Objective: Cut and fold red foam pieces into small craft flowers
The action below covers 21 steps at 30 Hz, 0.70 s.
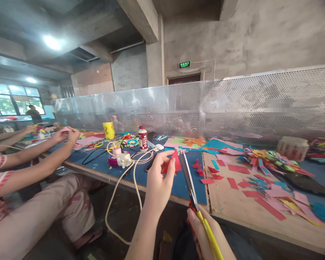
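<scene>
My left hand (161, 177) pinches a folded piece of red paper (176, 162) between thumb and fingers, its point facing up. In my right hand (206, 227) is a pair of scissors (190, 177) with yellow and red handles, the blades pointing up and away from me. The blade tips stand close beside the red paper's right edge; whether they touch it I cannot tell. Small folded red paper pieces (200, 172) lie on the blue mat just right of the blades.
Paper scraps (278, 195) cover the table's right side, near a black phone (300, 182) and a plastic jar (292, 148). A bottle (143, 139), a power strip (121, 160) and a cable (135, 173) lie left. At far left, another person's hands (67, 134) hold pink paper. A perforated metal screen (219, 104) stands behind.
</scene>
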Available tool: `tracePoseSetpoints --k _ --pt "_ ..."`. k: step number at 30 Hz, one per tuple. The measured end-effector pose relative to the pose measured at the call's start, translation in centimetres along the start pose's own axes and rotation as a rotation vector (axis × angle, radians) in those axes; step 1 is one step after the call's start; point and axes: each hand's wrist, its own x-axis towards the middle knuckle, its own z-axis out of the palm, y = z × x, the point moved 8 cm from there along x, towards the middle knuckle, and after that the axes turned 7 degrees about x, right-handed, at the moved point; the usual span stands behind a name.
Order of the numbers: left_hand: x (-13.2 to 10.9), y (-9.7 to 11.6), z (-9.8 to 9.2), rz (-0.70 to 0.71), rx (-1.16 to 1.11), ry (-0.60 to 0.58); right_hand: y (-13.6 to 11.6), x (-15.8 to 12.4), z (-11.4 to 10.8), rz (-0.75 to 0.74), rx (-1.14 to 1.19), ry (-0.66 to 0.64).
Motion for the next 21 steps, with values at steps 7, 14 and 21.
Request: tracePoseSetpoints --k 7,14,21 --pt "0.03 0.03 0.45 -0.010 -0.048 -0.019 -0.74 -0.35 -0.33 -0.049 -0.004 0.040" --pt "-0.02 0.11 0.67 -0.001 -0.037 -0.021 -0.67 -0.31 -0.22 -0.050 -0.015 0.015" --pt "-0.15 -0.15 0.57 -0.026 -0.032 -0.012 -0.37 -0.30 -0.20 -0.041 -0.017 0.022"
